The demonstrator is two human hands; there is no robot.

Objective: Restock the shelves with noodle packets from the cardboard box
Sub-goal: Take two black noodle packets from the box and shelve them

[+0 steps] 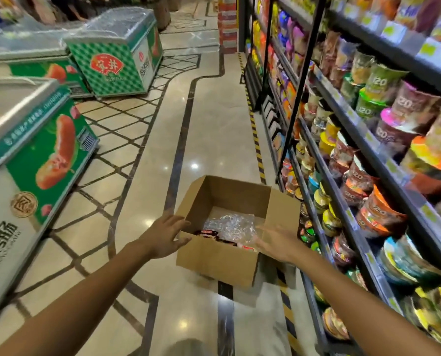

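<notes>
From the head view, the cardboard box (229, 235) sits open on the floor, just left of the shelves (368, 160). Both hands reach toward it with fingers spread, holding nothing: the left hand (164, 237) at the box's near-left corner, the right hand (276, 242) over its near-right rim. The noodle packets (215, 233) lie low in the box under crumpled clear plastic (231, 224), between and just beyond the hands (the right looks slightly nearer them).

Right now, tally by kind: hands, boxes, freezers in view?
Hands: 2 (left, right), both open, reaching at the box
Box: 1, open
Freezers: 3 ()
Total: 6
</notes>
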